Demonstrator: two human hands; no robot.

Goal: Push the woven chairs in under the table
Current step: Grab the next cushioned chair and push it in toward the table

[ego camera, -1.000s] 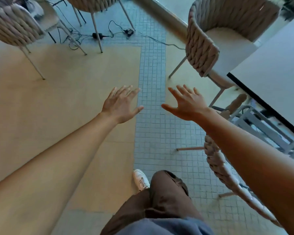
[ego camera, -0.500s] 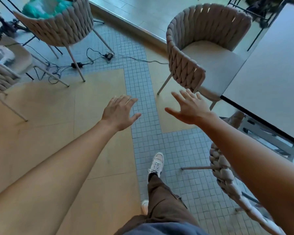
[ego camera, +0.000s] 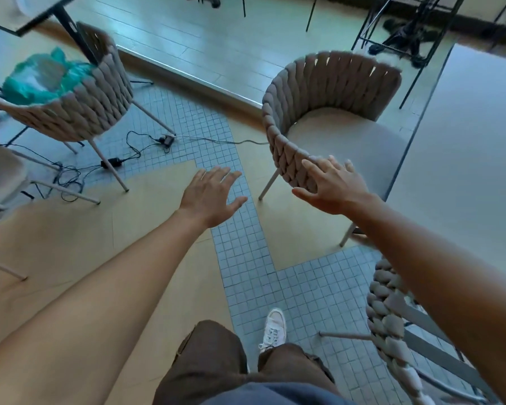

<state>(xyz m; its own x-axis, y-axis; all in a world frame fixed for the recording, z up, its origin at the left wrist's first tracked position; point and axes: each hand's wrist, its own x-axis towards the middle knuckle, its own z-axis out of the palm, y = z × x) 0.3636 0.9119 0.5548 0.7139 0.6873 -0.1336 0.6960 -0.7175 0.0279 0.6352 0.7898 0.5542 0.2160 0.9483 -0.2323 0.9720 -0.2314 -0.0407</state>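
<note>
The woven chair [ego camera: 330, 112] was parked beside the tabletop [ego camera: 473, 159], seat partly tucked under. Right hand [ego camera: 333, 188] was spread at its armrest, left hand [ego camera: 211, 197] held spread over the floor [ego camera: 70, 235].

A beige woven-rope chair with a rounded back [ego camera: 327, 83] stands upright, its pale seat partly under the grey worktop [ego camera: 473, 159] edge. A second woven-rope chair [ego camera: 389, 311] sits nearer, pushed further under the same worktop.
</note>
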